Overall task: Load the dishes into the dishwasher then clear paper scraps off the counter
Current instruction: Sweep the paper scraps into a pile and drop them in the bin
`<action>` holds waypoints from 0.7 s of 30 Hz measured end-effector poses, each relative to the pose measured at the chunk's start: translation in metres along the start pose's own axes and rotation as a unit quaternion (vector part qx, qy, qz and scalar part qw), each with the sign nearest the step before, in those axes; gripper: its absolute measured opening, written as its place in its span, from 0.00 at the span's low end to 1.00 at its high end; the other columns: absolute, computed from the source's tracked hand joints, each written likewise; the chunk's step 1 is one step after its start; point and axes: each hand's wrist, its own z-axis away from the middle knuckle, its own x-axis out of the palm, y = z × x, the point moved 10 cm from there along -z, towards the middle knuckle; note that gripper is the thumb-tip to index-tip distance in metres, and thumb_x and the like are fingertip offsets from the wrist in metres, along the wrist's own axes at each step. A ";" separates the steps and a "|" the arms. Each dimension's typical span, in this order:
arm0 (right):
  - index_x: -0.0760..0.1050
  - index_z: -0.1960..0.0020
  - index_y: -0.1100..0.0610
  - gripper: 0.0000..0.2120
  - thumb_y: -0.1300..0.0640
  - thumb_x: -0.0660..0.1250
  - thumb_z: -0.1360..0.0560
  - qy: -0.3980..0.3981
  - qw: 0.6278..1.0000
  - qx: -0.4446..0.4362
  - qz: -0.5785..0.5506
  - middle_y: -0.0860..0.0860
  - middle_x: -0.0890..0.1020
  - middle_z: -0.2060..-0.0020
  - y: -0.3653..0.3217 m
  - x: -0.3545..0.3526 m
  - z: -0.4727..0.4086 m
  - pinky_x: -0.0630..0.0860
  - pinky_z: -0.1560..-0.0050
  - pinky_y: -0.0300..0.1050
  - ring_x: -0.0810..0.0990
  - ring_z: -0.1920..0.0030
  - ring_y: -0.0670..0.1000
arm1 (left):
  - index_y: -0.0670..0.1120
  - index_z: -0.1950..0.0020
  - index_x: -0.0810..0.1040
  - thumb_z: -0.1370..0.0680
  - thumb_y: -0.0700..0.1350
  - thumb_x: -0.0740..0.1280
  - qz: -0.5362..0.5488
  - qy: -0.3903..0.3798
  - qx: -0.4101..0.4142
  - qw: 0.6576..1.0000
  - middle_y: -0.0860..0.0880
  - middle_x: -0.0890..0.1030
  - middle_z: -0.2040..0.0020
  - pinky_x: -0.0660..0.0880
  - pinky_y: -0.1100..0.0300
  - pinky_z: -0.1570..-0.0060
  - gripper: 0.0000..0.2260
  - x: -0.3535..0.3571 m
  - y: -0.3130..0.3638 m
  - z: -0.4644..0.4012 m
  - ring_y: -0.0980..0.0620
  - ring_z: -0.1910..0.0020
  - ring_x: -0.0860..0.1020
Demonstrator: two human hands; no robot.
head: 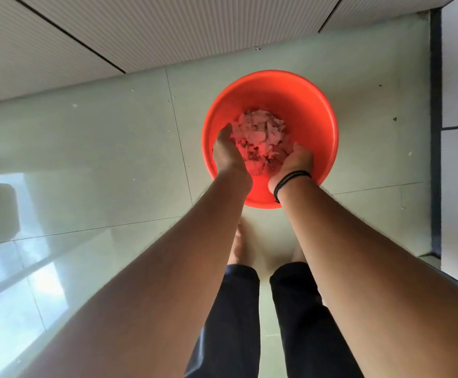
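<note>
A pale tiled floor (91, 148) is seen from above, with a bright reflection spread over its left part and a ribbed wall panel (59, 42) along its far edge. The left hand (226, 152) is lowered into an orange tub (304, 105) that stands on the floor near the far right corner. Its fingers are curved against the left side of a heap of paper scraps (260, 137), cupping it. The scraps are gathered between the two hands, inside the tub and over its middle. The right hand (294, 162), with a black band (290, 180) worn at the wrist, is curled round the right side of the same heap. Below the tub, bare feet (238, 246) and dark trouser legs (233, 317) are seen between the forearms. A dark strip (435, 132) is seen along the floor's right edge.
</note>
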 end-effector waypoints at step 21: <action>0.75 0.59 0.61 0.10 0.60 0.62 0.20 -0.033 0.997 -0.029 0.062 0.58 0.81 0.66 -0.093 -0.032 0.242 0.77 0.65 0.43 0.79 0.68 0.55 | 0.46 0.51 0.80 0.19 0.47 0.60 -0.064 -0.049 -0.007 0.997 0.47 0.81 0.57 0.75 0.54 0.49 0.10 0.003 0.042 0.226 0.47 0.59 0.78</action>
